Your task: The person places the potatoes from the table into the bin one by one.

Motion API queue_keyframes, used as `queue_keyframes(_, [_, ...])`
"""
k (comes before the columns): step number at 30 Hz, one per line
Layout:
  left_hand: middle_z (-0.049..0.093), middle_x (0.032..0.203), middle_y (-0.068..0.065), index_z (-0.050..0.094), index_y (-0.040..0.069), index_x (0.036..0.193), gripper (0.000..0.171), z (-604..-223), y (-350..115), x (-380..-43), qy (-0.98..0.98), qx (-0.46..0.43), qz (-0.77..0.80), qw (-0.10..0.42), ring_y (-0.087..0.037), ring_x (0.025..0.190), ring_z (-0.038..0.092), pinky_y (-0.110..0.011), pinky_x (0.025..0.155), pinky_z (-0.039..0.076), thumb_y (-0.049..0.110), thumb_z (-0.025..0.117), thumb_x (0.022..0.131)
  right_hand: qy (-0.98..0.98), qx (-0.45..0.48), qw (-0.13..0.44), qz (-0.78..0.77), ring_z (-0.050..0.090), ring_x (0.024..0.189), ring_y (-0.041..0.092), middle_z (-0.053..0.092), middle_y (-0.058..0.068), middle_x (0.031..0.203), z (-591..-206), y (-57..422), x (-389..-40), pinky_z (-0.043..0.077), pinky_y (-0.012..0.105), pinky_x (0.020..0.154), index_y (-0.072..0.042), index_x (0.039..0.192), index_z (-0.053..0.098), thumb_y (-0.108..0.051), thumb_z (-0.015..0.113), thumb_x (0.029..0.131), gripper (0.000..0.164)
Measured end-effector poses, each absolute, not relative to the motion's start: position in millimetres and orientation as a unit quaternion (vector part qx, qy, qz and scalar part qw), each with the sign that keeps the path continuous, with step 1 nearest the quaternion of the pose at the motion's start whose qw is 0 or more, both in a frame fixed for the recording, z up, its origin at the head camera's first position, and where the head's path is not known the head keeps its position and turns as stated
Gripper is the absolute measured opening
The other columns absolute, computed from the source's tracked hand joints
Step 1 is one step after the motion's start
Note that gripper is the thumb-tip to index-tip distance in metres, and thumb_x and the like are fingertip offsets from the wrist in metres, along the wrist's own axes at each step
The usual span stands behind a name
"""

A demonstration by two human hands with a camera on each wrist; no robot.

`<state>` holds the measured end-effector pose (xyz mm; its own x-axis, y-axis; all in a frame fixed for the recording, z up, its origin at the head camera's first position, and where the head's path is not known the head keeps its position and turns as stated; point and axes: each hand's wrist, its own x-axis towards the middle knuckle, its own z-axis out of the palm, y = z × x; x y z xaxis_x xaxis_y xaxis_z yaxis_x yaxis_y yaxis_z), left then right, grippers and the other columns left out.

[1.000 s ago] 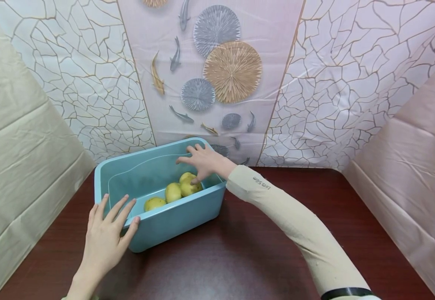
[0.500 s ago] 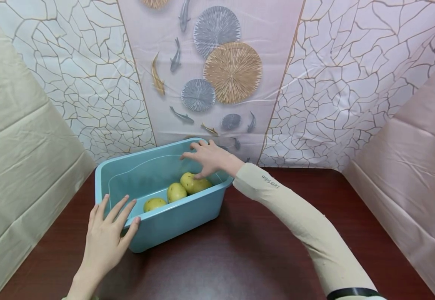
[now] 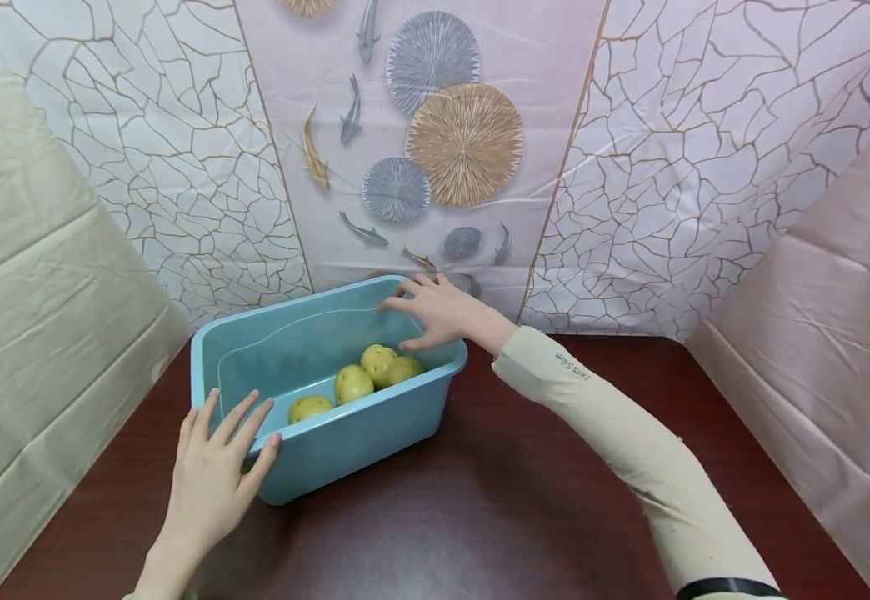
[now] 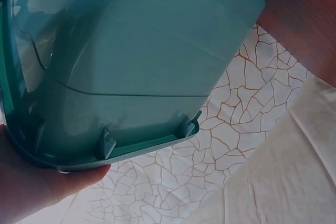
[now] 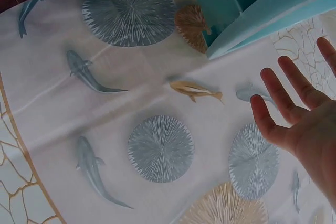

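Observation:
A light blue plastic bin stands on the table in the head view, set at an angle. Several rounded yellow-green fruits with small dark specks lie along its front inner side. My left hand rests at the bin's near left corner, fingers spread and straight over the rim. In the left wrist view, part of that hand shows against the rim. Over the bin's right end hovers my right hand, fingers loosely spread and holding nothing. The right wrist view shows this hand with extended fingers, apart from the bin's rim.
The dark red-brown table extends in front of the bin and to its right. A patterned cloth backdrop rises behind it. Pale fabric panels close in the left and right sides.
My right hand has let go of a fruit at the bin's right end and moved up and right. The fruits there shifted slightly right. My left hand has stayed in place.

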<state>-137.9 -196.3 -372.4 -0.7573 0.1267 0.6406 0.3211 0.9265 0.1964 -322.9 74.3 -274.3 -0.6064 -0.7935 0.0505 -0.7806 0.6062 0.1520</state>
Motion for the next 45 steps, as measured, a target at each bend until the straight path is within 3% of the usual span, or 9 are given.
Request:
queue_keyframes(8, [0.052,0.127,-0.014,0.054,0.014,0.122,0.041,-370.2,-196.1,-136.4,-0.929,-0.125,-0.147,0.316,-0.04,0.132,0.023,-0.056,0.104,0.017,0.035,0.052,0.087,-0.888,0.451,0.085,-0.034,0.04,0.117,0.024,0.047,0.002,0.124,-270.4,91.4,-314.5,0.036,0.044,0.086,-0.031,0.126,0.045,-0.045,0.055,0.082,0.048])
queue_keyframes(24, [0.05,0.129,-0.012,0.054,0.016,0.123,0.041,-368.8,-197.2,-133.9,-0.935,-0.12,-0.143,0.302,-0.037,0.134,0.02,-0.051,0.109,0.012,0.035,0.053,0.086,-0.875,0.467,0.126,-0.002,0.042,0.112,0.022,0.05,0.003,0.12,-269.9,122.7,-297.1,0.036,0.042,0.083,-0.025,0.123,0.049,-0.043,0.052,0.084,0.043])
queue_keyframes(45, [0.049,0.131,-0.01,0.055,0.017,0.121,0.038,-357.7,-186.9,-136.4,-0.931,-0.151,-0.146,0.3,-0.038,0.131,0.026,-0.057,0.1,0.023,0.03,0.055,0.085,-0.879,0.455,0.14,0.039,0.043,0.107,0.017,0.051,-0.002,0.118,-290.6,171.8,-269.5,0.034,0.036,0.078,-0.022,0.121,0.052,-0.036,0.055,0.084,0.04])
